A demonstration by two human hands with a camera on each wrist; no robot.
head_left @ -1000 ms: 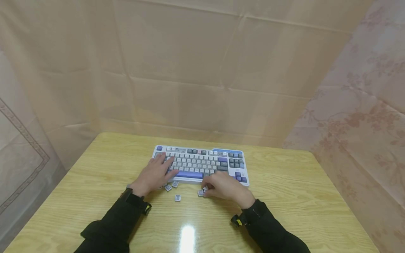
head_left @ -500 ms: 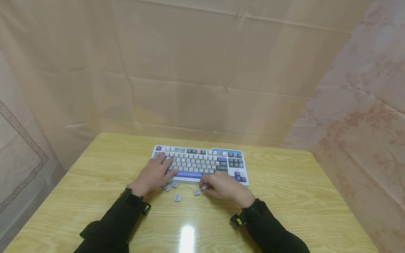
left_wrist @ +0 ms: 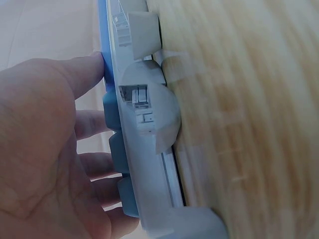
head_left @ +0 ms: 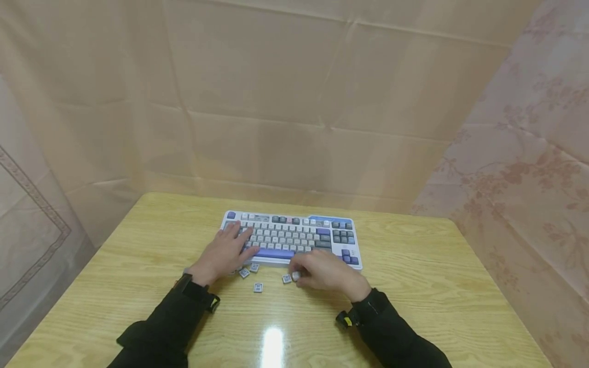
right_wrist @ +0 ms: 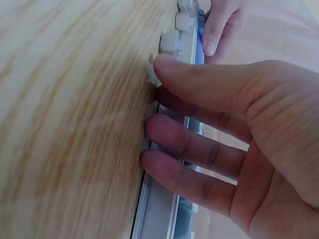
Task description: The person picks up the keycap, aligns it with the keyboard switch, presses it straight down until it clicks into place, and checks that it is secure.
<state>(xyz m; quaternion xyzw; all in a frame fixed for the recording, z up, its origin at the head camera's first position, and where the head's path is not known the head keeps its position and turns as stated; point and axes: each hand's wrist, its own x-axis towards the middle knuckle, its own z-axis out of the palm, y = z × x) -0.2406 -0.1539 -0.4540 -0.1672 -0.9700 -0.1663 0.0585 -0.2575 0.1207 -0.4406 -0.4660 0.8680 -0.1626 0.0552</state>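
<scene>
A white and purple keyboard lies near the far side of the table. My left hand rests with spread fingers on its left end; the left wrist view shows fingers over the blue-grey keys. In front of the space bar, my right hand pinches a white keycap between thumb and forefinger, low over the table. In the right wrist view, the keycap peeks out beside the thumb tip. Another keycap, underside up, lies just left of these fingertips.
Several loose keycaps lie before the keyboard, one nearer the front and others beside the left hand. The wooden table reaches beige cloth behind. Patterned cloth hangs on the right.
The loose keycap by the right fingertips has shifted left. The keycap in the right fingers has turned and shows a plain white face. The left hand stays in place.
</scene>
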